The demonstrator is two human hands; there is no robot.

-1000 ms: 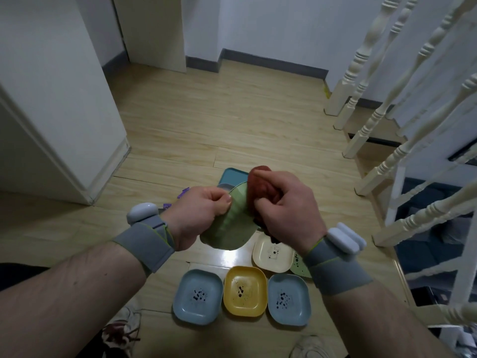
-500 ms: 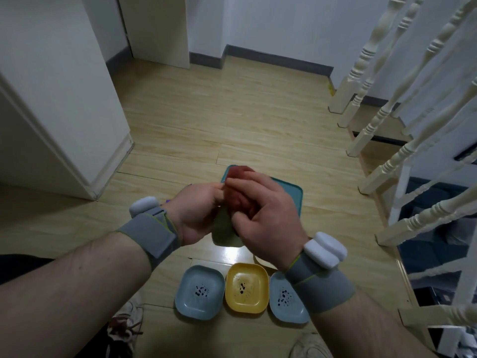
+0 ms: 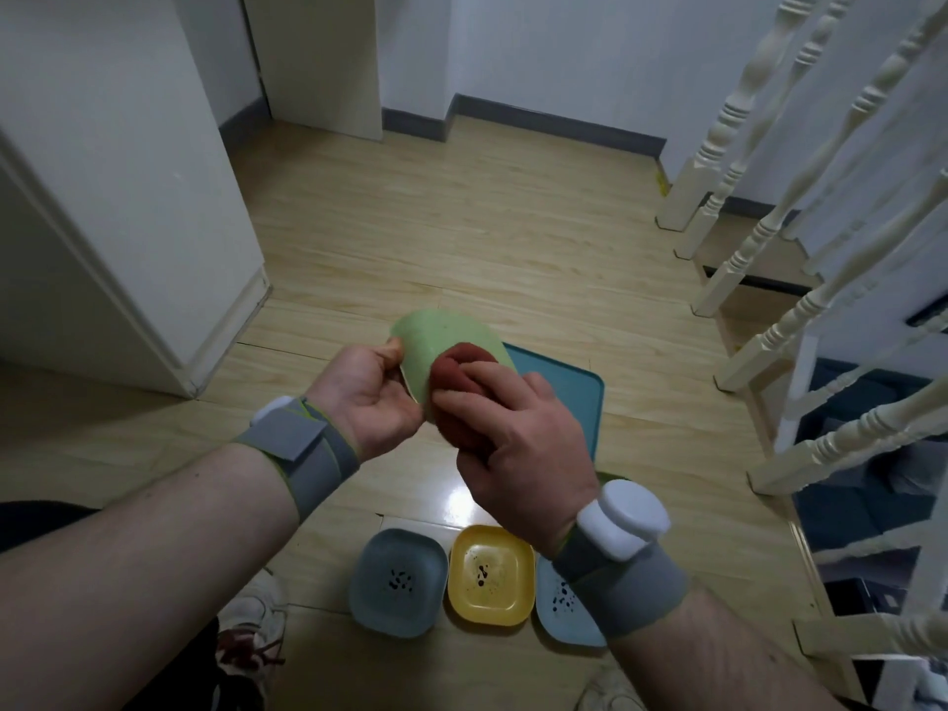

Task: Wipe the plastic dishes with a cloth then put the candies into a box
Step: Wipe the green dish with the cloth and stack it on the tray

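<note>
We see the left hand (image 3: 367,397) up in front of us, its grip pinching the near edge of the green dish (image 3: 436,354), thumb on the rim and fingers curled behind it. The dish is held in the air, tilted on edge, its pale green face turned toward the right hand (image 3: 518,438). That hand's grip is curled round a bunched reddish-brown cloth (image 3: 456,387) and presses it flat against the dish's face, cloth and dish touching. Both wrists wear grey straps with white pods.

Down on the wooden floor (image 3: 513,238), just behind the raised dish, we spot a teal tray (image 3: 569,397), partly hidden by the hands. Nearer to us three more dishes sit in a row, side by side: a blue dish (image 3: 397,590) on the left, a yellow dish (image 3: 490,582) in the middle, and a second blue one (image 3: 564,613) on the right, half covered by the right wrist. Each shows dark specks in its middle. We cannot tell what the specks are.

A shoe (image 3: 251,628) shows at the lower left, white stair balusters (image 3: 769,146) rise on the right, and a white cabinet (image 3: 128,197) stands at the left.
</note>
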